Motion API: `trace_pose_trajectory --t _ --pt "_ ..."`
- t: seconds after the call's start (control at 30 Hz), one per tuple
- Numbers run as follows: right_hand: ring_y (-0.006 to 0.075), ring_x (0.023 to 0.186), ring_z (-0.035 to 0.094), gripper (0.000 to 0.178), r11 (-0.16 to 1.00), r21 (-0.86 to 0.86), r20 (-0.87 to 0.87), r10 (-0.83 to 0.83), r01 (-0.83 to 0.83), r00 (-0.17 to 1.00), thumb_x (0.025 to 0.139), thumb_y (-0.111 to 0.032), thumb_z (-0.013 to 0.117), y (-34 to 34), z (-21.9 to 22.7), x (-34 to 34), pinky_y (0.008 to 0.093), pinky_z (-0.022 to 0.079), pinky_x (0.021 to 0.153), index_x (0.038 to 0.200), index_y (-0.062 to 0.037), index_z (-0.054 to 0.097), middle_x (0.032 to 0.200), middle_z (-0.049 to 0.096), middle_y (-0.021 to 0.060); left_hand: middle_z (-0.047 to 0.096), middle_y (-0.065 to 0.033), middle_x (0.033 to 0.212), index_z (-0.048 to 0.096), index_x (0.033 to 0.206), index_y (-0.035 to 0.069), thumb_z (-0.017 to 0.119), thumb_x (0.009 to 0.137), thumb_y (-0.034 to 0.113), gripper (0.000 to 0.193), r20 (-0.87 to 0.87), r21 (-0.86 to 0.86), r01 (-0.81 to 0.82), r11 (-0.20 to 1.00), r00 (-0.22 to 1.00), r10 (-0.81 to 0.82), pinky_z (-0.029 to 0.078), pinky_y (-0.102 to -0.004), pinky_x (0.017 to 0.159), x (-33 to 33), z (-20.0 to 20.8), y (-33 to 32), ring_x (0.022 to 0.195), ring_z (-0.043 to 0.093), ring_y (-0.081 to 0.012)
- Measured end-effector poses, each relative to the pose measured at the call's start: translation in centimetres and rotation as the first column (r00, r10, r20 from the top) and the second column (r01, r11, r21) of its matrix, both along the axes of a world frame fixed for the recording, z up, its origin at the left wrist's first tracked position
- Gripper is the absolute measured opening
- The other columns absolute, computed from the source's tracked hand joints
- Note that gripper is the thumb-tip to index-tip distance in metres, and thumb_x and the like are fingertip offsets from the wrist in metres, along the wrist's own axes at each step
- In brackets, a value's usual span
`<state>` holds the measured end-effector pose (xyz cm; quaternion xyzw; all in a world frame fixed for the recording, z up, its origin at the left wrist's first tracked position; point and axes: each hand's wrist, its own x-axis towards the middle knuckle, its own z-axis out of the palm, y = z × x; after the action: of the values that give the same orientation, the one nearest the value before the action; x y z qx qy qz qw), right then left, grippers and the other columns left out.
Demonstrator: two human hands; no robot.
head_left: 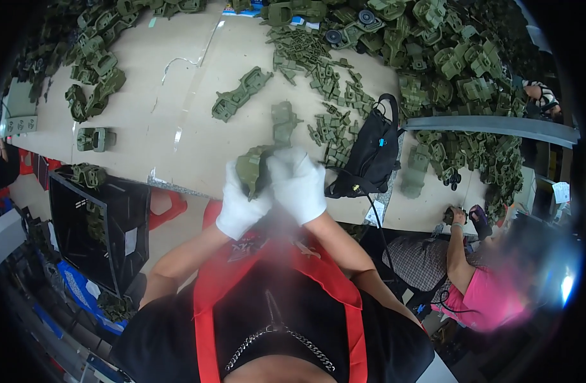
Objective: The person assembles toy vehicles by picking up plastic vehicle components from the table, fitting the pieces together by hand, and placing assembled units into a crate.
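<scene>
Grips green moulded part in left hand with fingers bent nearly closed, over near edge of table | curls right hand against part's right side; blurred, cannot tell finger gap or hold | best: keep left grip steady, square up before applying right-hand force, clear of green piece just beyond

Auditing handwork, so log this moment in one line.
left hand: gripping green part | right hand: close beside it, blurred | table: loose green pieces
</scene>
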<state>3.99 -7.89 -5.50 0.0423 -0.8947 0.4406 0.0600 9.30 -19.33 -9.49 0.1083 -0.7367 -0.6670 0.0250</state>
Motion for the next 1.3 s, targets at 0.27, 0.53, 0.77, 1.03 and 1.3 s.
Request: trace_pose_trajectory --t 0.27,0.53,0.77,1.03,1.3 --pt "0.0257 0.088 0.066 0.038 0.967 0.227 0.286 0.047 -0.115 0.957 0.080 -0.033 0.067 2.6 -11.2 -17.7 0.0347 0.050 0.080 0.106 -0.0057 0.065 0.096 0.069 0.0117 0.060 -0.0066 0.112 0.047 0.132 0.006 0.069 0.070 0.005 0.065 0.380 0.741 -0.163 0.651 0.901 -0.207 0.051 -0.0336 0.082 -1.1 -1.1 -2.8 0.097 0.061 -0.0183" --pt "0.0291 0.092 0.066 0.031 0.981 0.187 0.203 0.014 -0.053 0.979 0.080 -0.029 0.067 2.3 -12.5 -17.5 0.0361 0.051 0.083 0.102 -0.0072 0.068 0.100 0.068 0.0139 0.064 -0.0078 0.096 0.056 0.114 0.005 0.065 0.079 0.009 0.037 0.434 0.679 -0.349 0.646 0.901 0.031 0.054 -0.0330 0.068 -0.9 -1.5 -3.8 0.079 0.063 -0.0190" --pt "0.0338 0.086 0.066 0.028 0.907 -0.152 0.452 0.417 -0.393 0.789 0.083 -0.025 0.065 3.2 1.2 0.4 0.0389 0.052 0.078 0.104 -0.0058 0.063 0.096 0.068 0.0144 0.063 -0.0102 0.090 0.055 0.111 0.001 0.061 0.081 0.008 0.031 0.277 0.651 -0.347 0.675 0.937 0.214 0.055 -0.0341 0.067 -1.9 0.4 -3.6 0.078 0.065 -0.0212" --pt "0.0352 0.071 0.065 0.017 0.928 0.103 0.028 0.358 -0.359 0.933 0.081 -0.014 0.066 1.0 0.7 3.5 0.0427 0.053 0.063 0.096 -0.0077 0.059 0.085 0.067 0.0150 0.063 -0.0100 0.093 0.054 0.113 0.000 0.053 0.076 -0.006 0.037 0.233 0.527 -0.240 0.815 0.963 0.133 0.054 -0.0327 0.074 -0.7 2.7 -2.9 0.083 0.065 -0.0202" --pt "0.0308 0.062 0.061 0.011 0.777 0.399 0.109 0.487 -0.487 0.867 0.084 -0.016 0.060 0.2 -0.5 5.3 0.0436 0.050 0.054 0.089 -0.0075 0.055 0.074 0.058 0.0134 0.062 -0.0079 0.098 0.056 0.112 0.000 0.054 0.076 -0.005 0.037 0.277 0.346 -0.130 0.929 0.960 0.031 0.051 -0.0322 0.081 1.3 1.9 -2.9 0.089 0.062 -0.0200"
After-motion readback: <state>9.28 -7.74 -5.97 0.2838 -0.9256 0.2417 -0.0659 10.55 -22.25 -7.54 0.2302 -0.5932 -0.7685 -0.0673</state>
